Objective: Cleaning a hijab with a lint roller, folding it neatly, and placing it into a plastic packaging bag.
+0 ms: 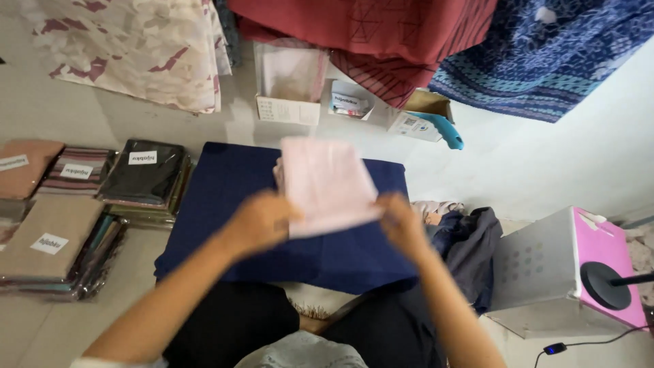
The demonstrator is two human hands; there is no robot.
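pink cloth (pixel 327 184) between both hands' grip

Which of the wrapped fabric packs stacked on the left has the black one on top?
The stack topped by the black pack, right beside the navy cloth and nearest the left hand. The other stacks show tan, striped and brown tops.

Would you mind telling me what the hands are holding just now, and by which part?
Both hands hold a folded pale pink cloth above the navy cloth: the left hand at its lower left corner, the right hand at its lower right corner.
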